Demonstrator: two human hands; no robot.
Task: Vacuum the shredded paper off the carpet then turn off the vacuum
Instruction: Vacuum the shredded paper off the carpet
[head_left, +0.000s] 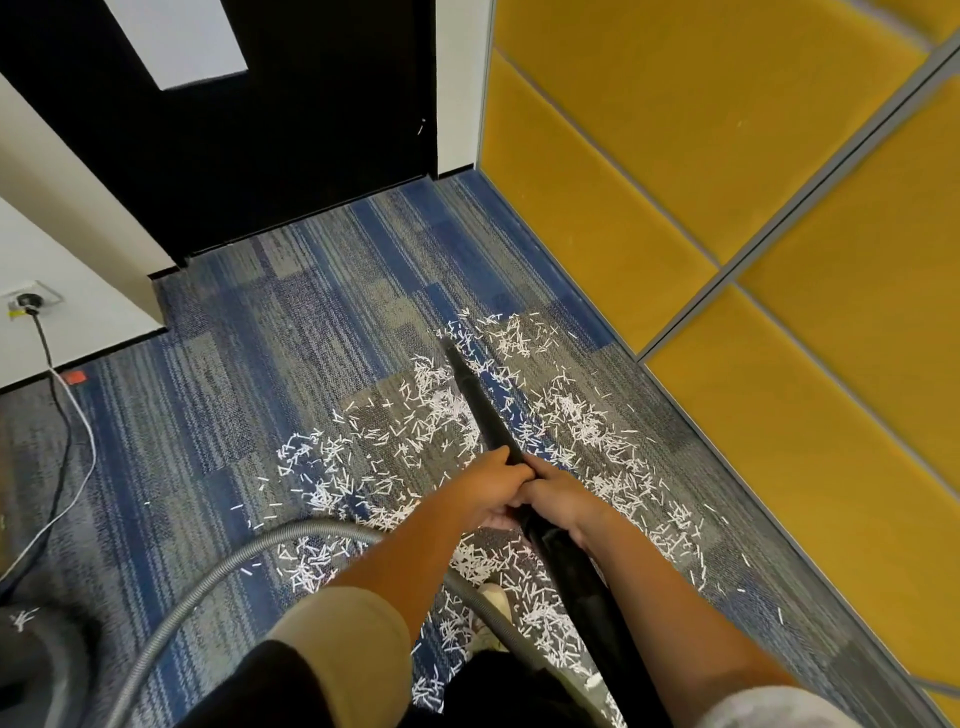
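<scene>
Shredded paper (363, 467), where does it lie?

— Scattered thick over the blue-grey carpet (249, 374), from the middle of the floor across to the foot of the yellow wall panels (779, 312), and back under the person's arms. A few scraps lie at far left on a dark blurred shape (52, 675) that may be the vacuum's body; I cannot tell.

And going from the left, what else?

— A plug sits in the wall socket (28, 301), and its black cord (66, 431) runs down over the carpet. A grey ribbed hose (291, 535) arcs in from the lower left towards the person. Then comes the left hand (488, 493), curled round the black wand (480, 405). Touching it is the right hand (563, 501), wrapped round the same wand a little nearer the body. The narrow tip sits at the far edge of the scatter.

Which step is that?

— The sucking-up, I judge, and early in it, since most of the paper is not yet lifted. No switch shows.

And the next move?

— Probably slow strokes drawing the tip through the heaps, the left patch first, then the strip along the panels at right. So slim a mouth would clear little at each pass, so the strokes should overlap. Switching off comes only after that.
</scene>
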